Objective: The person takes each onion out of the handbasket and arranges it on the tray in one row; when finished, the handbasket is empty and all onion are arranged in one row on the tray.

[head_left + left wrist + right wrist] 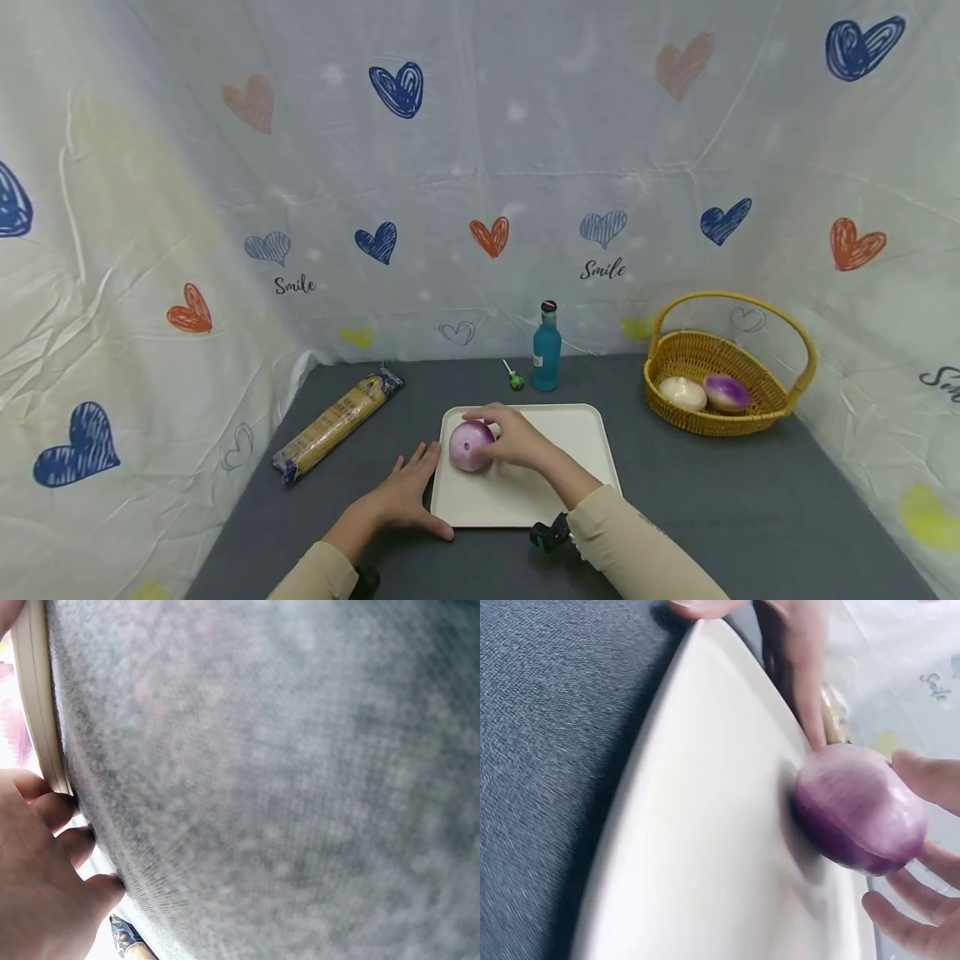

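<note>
Head view: your right hand [513, 435] grips round purple onion [467, 447] over white rectangular tray [517, 501]; left hand [405, 495], fingers spread. Likely placing; release next.

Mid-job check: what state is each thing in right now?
Right hand: gripping the onion
Onion: in hand, at left side of the tray
Tray: lying flat
Left hand: spread, touching tray's left edge
Bottle: upright, capped
Lollipop: lying down
Packet: lying flat, sealed or opened unclear
Basket: upright, handle raised, holding a white vegetable and a purple-and-white one
</note>
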A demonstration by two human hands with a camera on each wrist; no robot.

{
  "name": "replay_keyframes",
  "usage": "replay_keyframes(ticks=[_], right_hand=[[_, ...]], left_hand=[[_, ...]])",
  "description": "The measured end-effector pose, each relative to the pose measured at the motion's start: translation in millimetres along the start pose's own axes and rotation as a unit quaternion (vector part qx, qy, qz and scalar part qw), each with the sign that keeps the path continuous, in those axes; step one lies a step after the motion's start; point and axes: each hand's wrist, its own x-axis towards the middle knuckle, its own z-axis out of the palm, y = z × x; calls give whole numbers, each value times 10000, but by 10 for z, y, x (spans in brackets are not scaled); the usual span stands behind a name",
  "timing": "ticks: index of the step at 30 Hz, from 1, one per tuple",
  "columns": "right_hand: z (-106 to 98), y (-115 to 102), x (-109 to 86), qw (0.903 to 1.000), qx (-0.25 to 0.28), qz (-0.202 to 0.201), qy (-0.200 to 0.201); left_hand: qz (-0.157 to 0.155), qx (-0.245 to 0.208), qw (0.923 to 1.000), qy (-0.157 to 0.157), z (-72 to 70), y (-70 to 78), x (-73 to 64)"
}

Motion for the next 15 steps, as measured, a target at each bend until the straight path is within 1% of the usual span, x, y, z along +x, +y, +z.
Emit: replay_keyframes(ticks=[4, 8, 13, 15], right_hand=[[-90, -34, -5, 9999, 82, 69, -1], [-205, -67, -18, 9998, 183, -22, 93], [-368, -97, -58, 9995, 135, -167, 221], [-446, -112, -79, 9994, 138, -168, 273]], left_hand=[[-30, -14, 10000, -17, -16, 14, -2], [-63, -32, 10000, -19, -25, 23, 1], [-51, -29, 10000, -14, -23, 25, -2], [-41, -38, 10000, -11, -21, 21, -3]])
